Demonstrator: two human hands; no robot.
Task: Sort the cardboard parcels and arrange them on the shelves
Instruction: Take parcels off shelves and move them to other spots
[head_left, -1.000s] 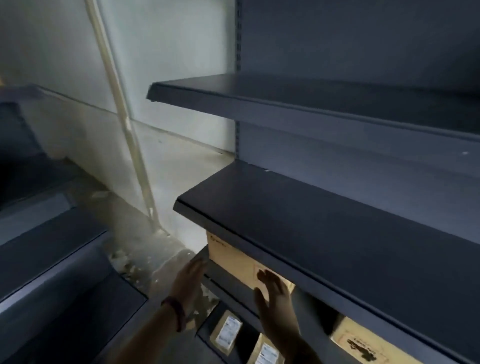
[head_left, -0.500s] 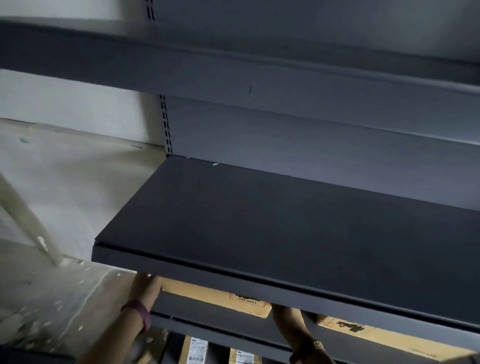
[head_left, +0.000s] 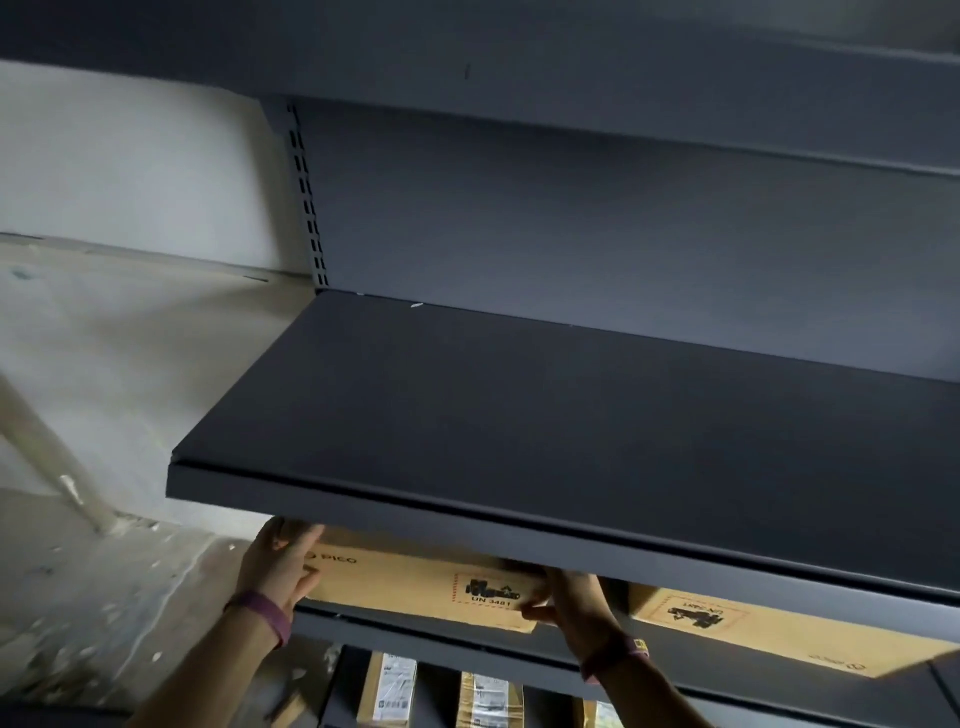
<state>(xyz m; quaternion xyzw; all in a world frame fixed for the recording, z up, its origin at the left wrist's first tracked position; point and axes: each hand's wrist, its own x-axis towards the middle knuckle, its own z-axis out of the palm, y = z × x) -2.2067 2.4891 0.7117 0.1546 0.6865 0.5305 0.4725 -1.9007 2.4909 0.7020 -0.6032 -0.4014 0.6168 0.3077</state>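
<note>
The left hand (head_left: 283, 569) grips the left end of a cardboard parcel (head_left: 410, 582), fingers curled round its corner and thumb on the front face. The right hand (head_left: 566, 597) clamps the parcel's right end, its fingertips partly hidden under the shelf edge above. Each wrist wears a purple band (head_left: 265, 616). The parcel, printed with "pico" and a UN 3481 mark, lies flat on the middle shelf (head_left: 441, 642), beneath the dark upper shelf (head_left: 519, 415). A second parcel (head_left: 779, 631) lies on the same shelf further right, apart from the first. Smaller labelled boxes (head_left: 389, 691) stand on the level below.
</note>
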